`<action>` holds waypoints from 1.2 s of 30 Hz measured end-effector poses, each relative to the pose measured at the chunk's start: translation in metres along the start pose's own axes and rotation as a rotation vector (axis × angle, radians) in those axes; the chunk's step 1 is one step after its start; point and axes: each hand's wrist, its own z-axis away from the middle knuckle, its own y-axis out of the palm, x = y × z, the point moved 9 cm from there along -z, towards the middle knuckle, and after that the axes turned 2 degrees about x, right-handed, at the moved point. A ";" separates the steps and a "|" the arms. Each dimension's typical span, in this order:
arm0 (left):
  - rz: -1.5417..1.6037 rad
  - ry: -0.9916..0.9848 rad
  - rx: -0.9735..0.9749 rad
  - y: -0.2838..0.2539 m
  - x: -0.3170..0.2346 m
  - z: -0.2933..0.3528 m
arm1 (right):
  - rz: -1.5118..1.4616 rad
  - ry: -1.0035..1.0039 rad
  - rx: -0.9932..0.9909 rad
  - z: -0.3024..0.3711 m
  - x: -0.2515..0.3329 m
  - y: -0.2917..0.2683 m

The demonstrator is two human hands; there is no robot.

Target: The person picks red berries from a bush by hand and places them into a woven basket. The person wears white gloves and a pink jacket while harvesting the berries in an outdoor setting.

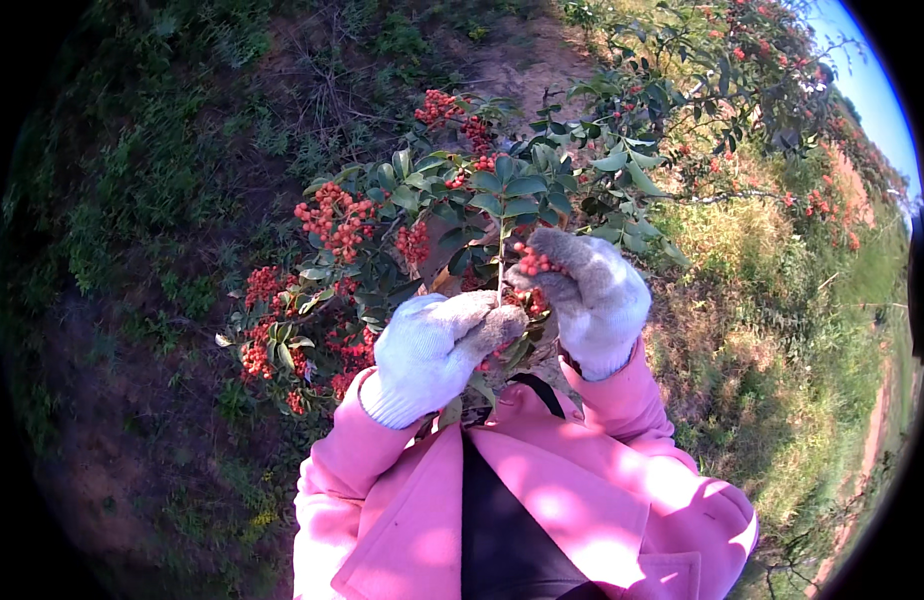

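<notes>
My left hand (432, 348), in a white knit glove with grey-stained fingers, is closed in a pinch at the lower end of a thin leafy branch (501, 255). Across from it, my right hand (600, 300), gloved alike, has thumb and fingers closed round a small cluster of red berries (533, 260). More red berries (527, 301) show just below those fingers, between the two hands. The branch's green leaves (512, 190) rise above both hands. What lies behind the fingers is hidden.
Large red berry clusters (337, 220) hang on the bush to the left, with others (267, 285) lower down. A long berry-bearing branch (722, 193) reaches out at the right. Sunlit grass (772, 350) lies on the right, shaded weeds (132, 230) on the left.
</notes>
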 end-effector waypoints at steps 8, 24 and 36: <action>0.708 -0.247 0.095 0.023 0.026 0.015 | -0.227 0.468 -0.058 0.031 -0.085 -0.049; 0.867 -0.196 -0.128 0.030 0.041 0.012 | -0.494 0.667 0.585 0.101 -0.058 0.022; 1.172 -0.248 -0.253 0.044 0.054 0.017 | -0.915 0.639 0.185 0.083 -0.060 0.080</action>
